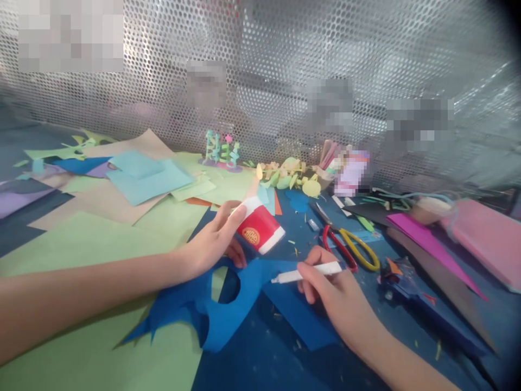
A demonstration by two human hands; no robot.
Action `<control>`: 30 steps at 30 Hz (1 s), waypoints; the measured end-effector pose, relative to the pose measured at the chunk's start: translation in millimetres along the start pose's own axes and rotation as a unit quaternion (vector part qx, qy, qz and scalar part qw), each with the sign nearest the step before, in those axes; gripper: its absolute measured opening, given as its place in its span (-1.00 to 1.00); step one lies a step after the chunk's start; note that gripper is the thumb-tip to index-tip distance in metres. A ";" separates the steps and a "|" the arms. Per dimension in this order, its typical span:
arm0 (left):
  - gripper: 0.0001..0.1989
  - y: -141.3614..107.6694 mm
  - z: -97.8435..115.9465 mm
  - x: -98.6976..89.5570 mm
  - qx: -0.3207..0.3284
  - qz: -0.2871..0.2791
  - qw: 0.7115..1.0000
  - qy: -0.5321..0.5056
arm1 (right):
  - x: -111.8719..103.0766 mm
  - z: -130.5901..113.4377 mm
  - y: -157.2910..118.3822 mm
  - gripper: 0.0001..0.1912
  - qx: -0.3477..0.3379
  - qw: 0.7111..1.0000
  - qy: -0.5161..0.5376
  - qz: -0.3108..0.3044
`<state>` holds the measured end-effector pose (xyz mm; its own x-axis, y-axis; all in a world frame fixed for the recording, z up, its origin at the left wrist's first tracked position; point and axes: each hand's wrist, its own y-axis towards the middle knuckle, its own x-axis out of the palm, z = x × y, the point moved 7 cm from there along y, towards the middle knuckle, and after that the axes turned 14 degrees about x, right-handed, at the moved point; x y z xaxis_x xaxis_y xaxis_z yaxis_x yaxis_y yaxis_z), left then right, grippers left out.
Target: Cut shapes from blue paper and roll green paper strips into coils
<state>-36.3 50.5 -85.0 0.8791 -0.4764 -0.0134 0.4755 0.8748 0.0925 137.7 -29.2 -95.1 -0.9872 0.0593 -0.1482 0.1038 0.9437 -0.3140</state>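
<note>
My left hand [222, 233] is closed around a small red and white container [262, 225] with a round yellow-orange emblem, held tilted. Its fingertips are partly hidden behind the container. Below it lies a blue sheet [232, 326] with a round hole and jagged cut edges. My right hand [329, 288] grips a white marker pen [309, 272] between thumb and fingers. The pen's tip points left, close to the blue sheet; I cannot tell whether it touches. Scissors [345, 244] with red and yellow handles lie just beyond my right hand.
Green sheets [81, 260] and a light blue sheet [150, 182] cover the left. Small paper plants [222, 152] and cut leaves [288, 176] stand at the back. A dark blue glue gun [427, 309], a magenta sheet [435, 250] and a pink case [488, 239] lie right. Perforated silver sheeting rises behind.
</note>
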 end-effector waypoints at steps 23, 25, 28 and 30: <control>-0.44 -6.2 8.0 2.1 0.010 0.005 0.999 0.035 | -1.6 3.9 3.9 -0.73 -0.003 0.999 -0.043 0.016; -0.46 -6.8 10.4 2.6 0.010 0.006 0.999 0.035 | -1.8 3.5 3.9 -0.73 -0.004 0.999 -0.037 0.017; -0.49 -7.8 11.9 2.9 0.009 0.005 0.999 0.037 | -2.1 2.2 4.4 -0.73 -0.006 0.999 -0.033 0.019; -0.49 -8.1 10.9 2.7 0.007 0.004 0.999 0.039 | -2.9 0.7 4.2 -0.73 -0.011 0.999 -0.025 0.022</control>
<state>-38.2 41.2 -74.9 0.8829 -0.4607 -0.0909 0.4686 0.8769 0.1071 141.1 -25.6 -96.7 -0.9743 0.0846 -0.2087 0.1434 0.9478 -0.2850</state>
